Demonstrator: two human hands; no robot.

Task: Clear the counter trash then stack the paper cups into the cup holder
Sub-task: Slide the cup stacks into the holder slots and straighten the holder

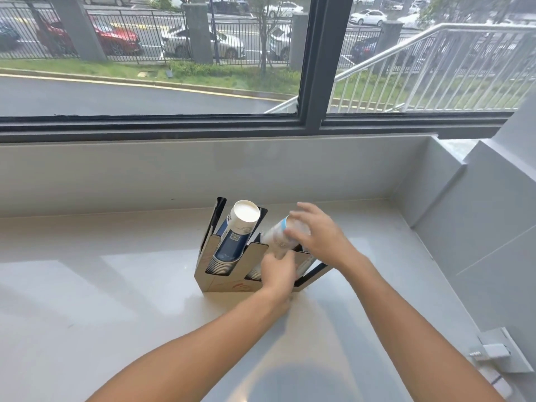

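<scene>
Both hands are on the white cup stack (280, 232) in the right slot of the cup holder (229, 281) on the tabletop (87, 285), right hand (314, 233) gripping its top, left hand (278, 274) clasping lower down, blue cup stack (232, 242) in the left slot.

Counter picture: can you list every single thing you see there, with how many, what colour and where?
Shiny metal cup holder: one, silver with black edges, middle of the counter.
Stack of blue-and-white paper cups: one stack, upside down, in the holder's left slot.
White paper cups with a blue band: one blurred stack, leaning over the right slot, held by both hands.
Pale grey stone counter: one, under everything.
Grey wall socket plate: one, lower right wall.
Dark-framed window: one, behind the counter.
Hands: two, bare; left hand low on the cups, right hand on top.
</scene>
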